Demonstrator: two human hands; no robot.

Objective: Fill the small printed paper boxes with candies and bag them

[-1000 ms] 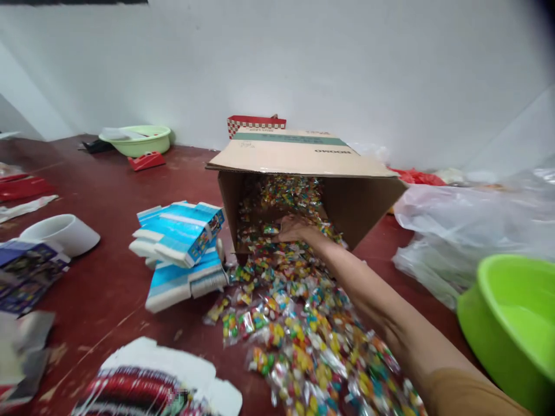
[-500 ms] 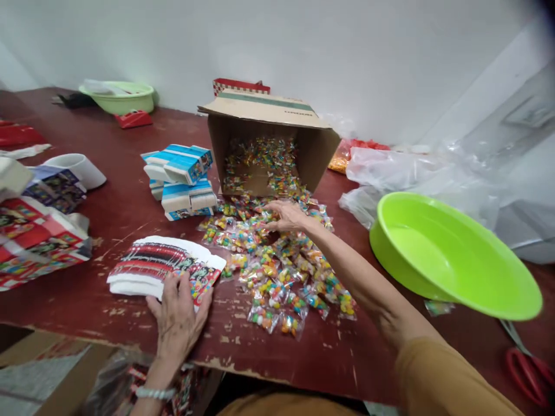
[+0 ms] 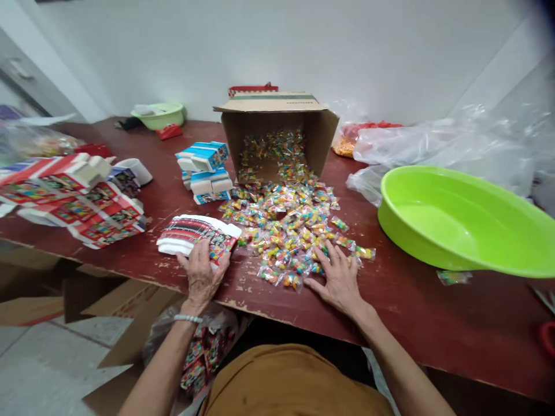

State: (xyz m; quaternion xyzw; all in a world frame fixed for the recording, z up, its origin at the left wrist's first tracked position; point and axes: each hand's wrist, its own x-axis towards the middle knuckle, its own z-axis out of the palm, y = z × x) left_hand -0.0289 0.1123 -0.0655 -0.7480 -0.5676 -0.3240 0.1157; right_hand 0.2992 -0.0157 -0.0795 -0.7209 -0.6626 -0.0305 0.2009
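My left hand [image 3: 203, 271] lies on the near edge of a fanned stack of flat printed candy cartons [image 3: 191, 228], red and white. Its fingers are apart, with the thumb out to the right. My right hand [image 3: 340, 280] rests palm down at the near right edge of a heap of small clear candy packets [image 3: 286, 219], its fingers spread over some of them. Whatever is under that palm is hidden. The heap spills from a cardboard box [image 3: 323, 138] lying on its side, its mouth towards me, with more packets inside.
A large lime-green basin [image 3: 403, 242] stands to the right, with scissors [image 3: 547, 338] partly in view nearby. Behind it are clear plastic bags [image 3: 399, 144]. Bundled blue cartons [image 3: 203, 156] and red cartons [image 3: 106, 214] sit at left on the dark red table [image 3: 260, 303].
My right hand has drawn back from near the box mouth to the heap's near right edge, and some packets there have shifted right. My left hand stays on the cartons. The view has turned left.
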